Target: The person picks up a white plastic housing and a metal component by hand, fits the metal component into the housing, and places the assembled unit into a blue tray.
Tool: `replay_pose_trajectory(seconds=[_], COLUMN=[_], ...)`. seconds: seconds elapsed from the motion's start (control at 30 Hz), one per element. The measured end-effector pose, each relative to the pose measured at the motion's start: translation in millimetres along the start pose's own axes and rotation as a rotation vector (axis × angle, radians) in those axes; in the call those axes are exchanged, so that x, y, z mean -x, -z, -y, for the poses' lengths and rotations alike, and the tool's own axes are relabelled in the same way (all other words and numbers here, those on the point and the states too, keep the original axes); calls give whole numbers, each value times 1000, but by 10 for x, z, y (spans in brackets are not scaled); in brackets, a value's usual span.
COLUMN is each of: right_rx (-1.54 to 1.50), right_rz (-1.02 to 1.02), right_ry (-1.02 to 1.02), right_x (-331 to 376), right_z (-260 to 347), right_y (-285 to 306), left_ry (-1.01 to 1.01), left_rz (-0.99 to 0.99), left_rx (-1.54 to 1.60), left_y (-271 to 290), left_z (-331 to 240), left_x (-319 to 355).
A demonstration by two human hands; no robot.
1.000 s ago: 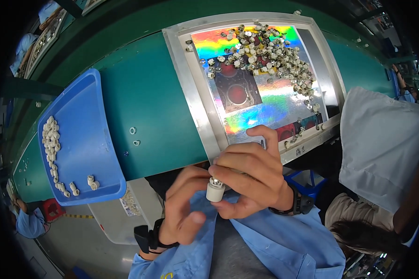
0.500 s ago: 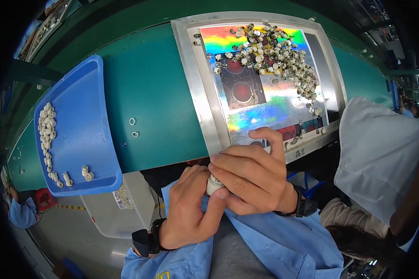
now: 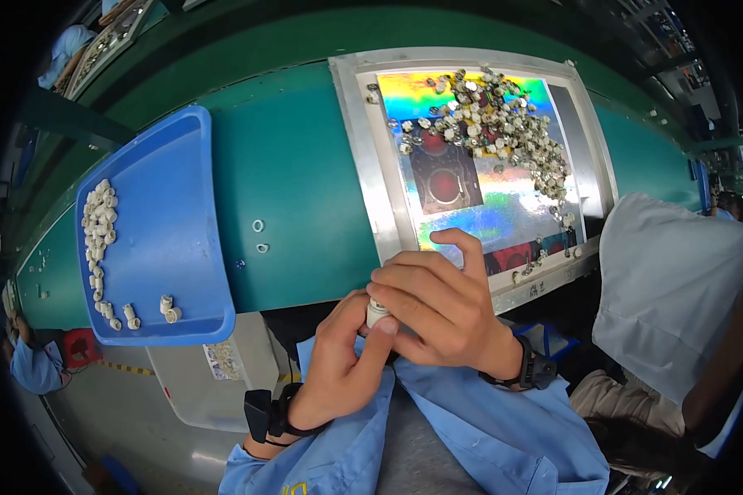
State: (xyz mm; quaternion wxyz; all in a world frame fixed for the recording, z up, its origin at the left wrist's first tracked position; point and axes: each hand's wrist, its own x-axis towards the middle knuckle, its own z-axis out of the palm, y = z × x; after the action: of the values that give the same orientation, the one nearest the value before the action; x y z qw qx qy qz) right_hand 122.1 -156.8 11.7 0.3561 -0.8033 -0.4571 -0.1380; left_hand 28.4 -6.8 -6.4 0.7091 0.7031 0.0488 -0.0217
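Close to my body, a small cream cylindrical part [image 3: 376, 313], its kind not clear, is pinched between both hands. My left hand [image 3: 343, 356] is closed round it from the left, thumb pressed on its near side. From the right, my right hand [image 3: 442, 313] curls over the part's top, with one finger raised away. The fingers hide much of the part. Beyond them stands a metal-framed tray [image 3: 362, 153] with a shiny rainbow-coloured sheet. A heap of small cream and metal pieces [image 3: 504, 124] lies on its far side.
To the left, a blue plastic tray [image 3: 169, 235] holds several cream cylindrical parts [image 3: 99, 223]. Two small pale rings [image 3: 260, 237] lie on the green tabletop [image 3: 305, 173]. A translucent bin [image 3: 198, 384] stands below the table edge. At the right sits a person in a white garment [image 3: 648, 289].
The view has shifted, so the table and trays appear lower and further right. Both hands stay closed round the cream part, with the right fingers slightly shifted over it.
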Motion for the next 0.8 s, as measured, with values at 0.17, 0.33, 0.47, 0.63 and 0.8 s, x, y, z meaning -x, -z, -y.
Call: replay_pose_trajectory(seconds=[0.17, 0.33, 0.47, 0.63, 0.8], right_rx=[-27, -32, -119, -165, -193], right_rz=[109, 130, 167, 197, 194], right_ry=[43, 47, -1, -148, -242], right_x=[-136, -375, -421, -236, -169], right_z=[35, 209, 186, 33, -35], right_y=[-125, -318, -354, -367, -410], left_ry=[123, -110, -217, 5, 57], left_rz=[-34, -288, -591, -776, -803], left_rx=[-2, -227, -395, -1092, -1373], left_y=[188, 700, 1783, 3216, 3916], left_z=[28, -115, -255, -184, -53], left_x=[70, -33, -259, -718, -1277])
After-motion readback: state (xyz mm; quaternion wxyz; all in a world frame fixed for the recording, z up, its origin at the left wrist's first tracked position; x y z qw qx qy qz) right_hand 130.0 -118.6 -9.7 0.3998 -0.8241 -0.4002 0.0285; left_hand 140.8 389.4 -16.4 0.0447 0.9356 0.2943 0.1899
